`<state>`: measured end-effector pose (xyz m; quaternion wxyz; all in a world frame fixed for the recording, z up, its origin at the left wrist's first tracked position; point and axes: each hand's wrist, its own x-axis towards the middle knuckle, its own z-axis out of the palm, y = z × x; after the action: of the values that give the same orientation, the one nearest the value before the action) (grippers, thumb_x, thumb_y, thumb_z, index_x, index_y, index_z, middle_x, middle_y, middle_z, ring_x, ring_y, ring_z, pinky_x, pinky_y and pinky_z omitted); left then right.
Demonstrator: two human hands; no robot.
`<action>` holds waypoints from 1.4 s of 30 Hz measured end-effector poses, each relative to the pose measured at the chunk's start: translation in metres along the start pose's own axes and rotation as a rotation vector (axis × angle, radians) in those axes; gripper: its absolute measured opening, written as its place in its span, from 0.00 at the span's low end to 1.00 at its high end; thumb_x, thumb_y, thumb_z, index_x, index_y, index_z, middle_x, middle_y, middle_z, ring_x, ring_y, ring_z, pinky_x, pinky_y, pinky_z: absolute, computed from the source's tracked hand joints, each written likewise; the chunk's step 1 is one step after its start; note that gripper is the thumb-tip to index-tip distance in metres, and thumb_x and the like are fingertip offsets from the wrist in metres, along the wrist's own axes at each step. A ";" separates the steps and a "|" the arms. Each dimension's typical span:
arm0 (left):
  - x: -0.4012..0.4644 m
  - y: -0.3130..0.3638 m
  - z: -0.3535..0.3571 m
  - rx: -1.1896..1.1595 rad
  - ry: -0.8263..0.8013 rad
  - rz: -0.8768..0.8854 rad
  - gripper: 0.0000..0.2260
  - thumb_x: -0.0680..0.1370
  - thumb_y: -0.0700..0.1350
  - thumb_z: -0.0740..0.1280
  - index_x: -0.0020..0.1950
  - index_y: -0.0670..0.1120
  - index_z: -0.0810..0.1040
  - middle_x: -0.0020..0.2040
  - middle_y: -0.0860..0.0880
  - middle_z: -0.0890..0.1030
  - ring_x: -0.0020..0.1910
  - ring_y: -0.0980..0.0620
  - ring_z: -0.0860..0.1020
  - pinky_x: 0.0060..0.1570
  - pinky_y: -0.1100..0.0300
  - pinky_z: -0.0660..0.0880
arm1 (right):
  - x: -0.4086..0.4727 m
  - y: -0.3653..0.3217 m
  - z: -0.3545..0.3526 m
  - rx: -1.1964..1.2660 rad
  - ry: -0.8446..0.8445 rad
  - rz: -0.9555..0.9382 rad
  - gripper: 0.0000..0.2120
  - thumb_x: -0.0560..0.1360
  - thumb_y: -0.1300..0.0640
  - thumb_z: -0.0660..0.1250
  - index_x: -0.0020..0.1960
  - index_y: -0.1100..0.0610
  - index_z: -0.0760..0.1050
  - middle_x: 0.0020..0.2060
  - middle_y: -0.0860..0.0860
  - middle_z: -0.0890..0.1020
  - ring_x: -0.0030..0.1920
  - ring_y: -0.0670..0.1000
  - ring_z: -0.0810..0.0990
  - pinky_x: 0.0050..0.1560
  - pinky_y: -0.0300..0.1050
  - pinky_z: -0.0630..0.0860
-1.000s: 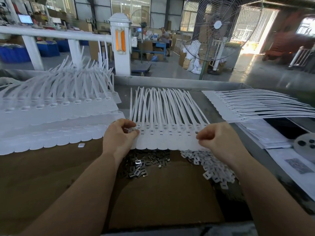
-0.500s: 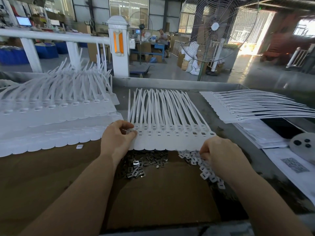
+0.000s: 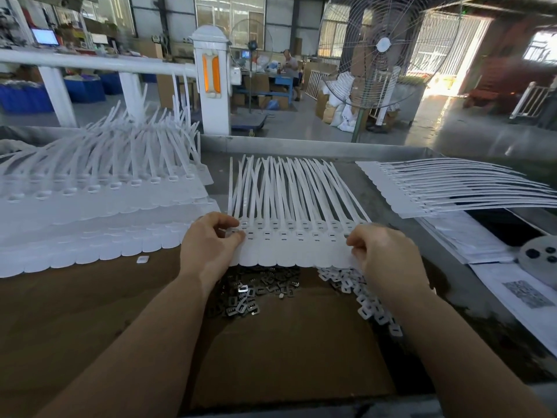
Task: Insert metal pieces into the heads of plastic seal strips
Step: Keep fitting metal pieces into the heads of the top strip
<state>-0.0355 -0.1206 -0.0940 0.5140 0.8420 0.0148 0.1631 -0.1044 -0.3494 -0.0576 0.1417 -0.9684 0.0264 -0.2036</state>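
A joined row of white plastic seal strips (image 3: 297, 236) lies across the middle of the table, heads toward me, tails fanning away. My left hand (image 3: 211, 247) pinches its left end at the heads. My right hand (image 3: 381, 254) grips the row's right end with curled fingers. Just below the row lies a pile of small metal pieces (image 3: 256, 289) on brown cardboard (image 3: 271, 351). To its right is a pile of small white plastic caps (image 3: 366, 300), partly hidden by my right hand.
Large stacks of seal strips (image 3: 99, 203) fill the left of the table, and another row (image 3: 452, 188) lies at the right. Printed papers (image 3: 470, 239) and a grey disc (image 3: 539, 254) sit at the right edge. A standing fan (image 3: 382, 46) stands beyond the table's metal rim.
My right hand dropped to the white caps half a second ago and has come back up to the row's right end. My left hand stayed on the left end.
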 end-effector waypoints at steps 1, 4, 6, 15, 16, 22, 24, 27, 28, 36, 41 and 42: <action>0.000 0.000 0.000 0.001 -0.001 -0.001 0.06 0.72 0.43 0.72 0.46 0.51 0.78 0.39 0.55 0.77 0.40 0.58 0.74 0.40 0.64 0.68 | 0.000 0.000 0.001 -0.009 -0.014 -0.003 0.10 0.75 0.65 0.64 0.52 0.54 0.79 0.46 0.51 0.82 0.46 0.51 0.79 0.49 0.45 0.76; 0.001 0.000 0.000 0.012 0.002 -0.001 0.05 0.72 0.44 0.72 0.46 0.51 0.78 0.39 0.55 0.76 0.39 0.60 0.73 0.38 0.66 0.67 | -0.001 0.002 0.000 0.115 0.050 0.041 0.07 0.74 0.63 0.66 0.50 0.56 0.81 0.44 0.52 0.84 0.45 0.52 0.81 0.51 0.49 0.78; 0.001 0.000 0.000 0.013 0.004 -0.002 0.05 0.72 0.44 0.72 0.46 0.51 0.78 0.38 0.55 0.76 0.39 0.60 0.73 0.37 0.69 0.66 | 0.001 0.004 0.000 0.143 0.095 0.084 0.07 0.74 0.62 0.67 0.49 0.56 0.82 0.43 0.52 0.84 0.45 0.52 0.81 0.51 0.50 0.78; -0.002 0.002 -0.001 0.003 -0.003 -0.006 0.06 0.73 0.43 0.72 0.47 0.51 0.78 0.40 0.55 0.76 0.40 0.60 0.73 0.43 0.63 0.68 | 0.012 0.008 0.004 0.202 -0.030 0.159 0.03 0.73 0.59 0.69 0.43 0.56 0.82 0.42 0.50 0.82 0.40 0.48 0.78 0.46 0.42 0.75; -0.002 0.002 -0.001 -0.002 0.002 -0.008 0.06 0.73 0.43 0.72 0.47 0.51 0.78 0.41 0.56 0.76 0.40 0.60 0.73 0.45 0.62 0.68 | 0.014 0.008 0.004 0.218 -0.030 0.167 0.03 0.73 0.59 0.69 0.43 0.56 0.81 0.42 0.51 0.82 0.41 0.48 0.78 0.46 0.43 0.76; -0.002 0.002 -0.002 -0.031 0.021 -0.023 0.08 0.73 0.42 0.72 0.47 0.52 0.77 0.44 0.54 0.78 0.45 0.56 0.74 0.49 0.60 0.70 | 0.030 0.008 0.005 0.149 0.017 0.151 0.05 0.76 0.61 0.65 0.45 0.55 0.79 0.45 0.51 0.80 0.44 0.51 0.77 0.49 0.50 0.75; -0.001 0.001 -0.002 -0.028 0.018 -0.023 0.08 0.73 0.42 0.72 0.47 0.52 0.77 0.44 0.54 0.78 0.45 0.56 0.73 0.49 0.61 0.69 | 0.034 0.008 0.005 0.117 0.015 0.134 0.06 0.77 0.61 0.64 0.46 0.55 0.79 0.46 0.51 0.79 0.44 0.51 0.76 0.49 0.50 0.75; -0.001 0.000 -0.001 -0.037 0.019 -0.029 0.08 0.73 0.42 0.72 0.47 0.53 0.77 0.44 0.54 0.78 0.44 0.57 0.73 0.48 0.61 0.69 | 0.040 0.007 0.007 0.051 -0.025 0.104 0.07 0.77 0.62 0.63 0.47 0.55 0.78 0.47 0.51 0.78 0.42 0.49 0.73 0.47 0.47 0.74; 0.000 0.000 0.000 -0.040 0.019 -0.030 0.08 0.73 0.42 0.72 0.46 0.53 0.77 0.44 0.54 0.78 0.44 0.58 0.73 0.48 0.61 0.69 | 0.041 0.007 0.007 0.028 -0.048 0.098 0.07 0.76 0.63 0.63 0.47 0.54 0.78 0.47 0.51 0.78 0.42 0.49 0.73 0.47 0.47 0.74; 0.001 -0.001 0.000 -0.034 0.019 -0.020 0.08 0.73 0.42 0.72 0.46 0.53 0.77 0.44 0.54 0.78 0.43 0.59 0.73 0.48 0.61 0.70 | 0.047 0.007 0.007 -0.061 -0.148 0.098 0.08 0.76 0.65 0.63 0.48 0.53 0.77 0.48 0.51 0.80 0.47 0.51 0.77 0.51 0.49 0.76; -0.001 0.000 -0.001 -0.015 0.021 -0.016 0.08 0.73 0.42 0.72 0.46 0.53 0.77 0.43 0.54 0.77 0.43 0.58 0.73 0.48 0.61 0.70 | 0.044 0.007 0.011 0.023 -0.078 0.148 0.04 0.75 0.60 0.67 0.47 0.54 0.80 0.47 0.51 0.80 0.46 0.51 0.78 0.52 0.48 0.76; -0.001 0.000 -0.001 -0.017 0.021 -0.017 0.08 0.73 0.42 0.72 0.46 0.53 0.77 0.43 0.54 0.77 0.43 0.57 0.73 0.48 0.61 0.70 | 0.044 0.007 0.012 0.052 -0.062 0.162 0.04 0.74 0.60 0.68 0.46 0.54 0.81 0.46 0.51 0.81 0.45 0.51 0.79 0.51 0.47 0.76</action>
<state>-0.0369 -0.1201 -0.0935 0.5223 0.8357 0.0257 0.1677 -0.0596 -0.3578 -0.0535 0.1835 -0.9649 0.0952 -0.1620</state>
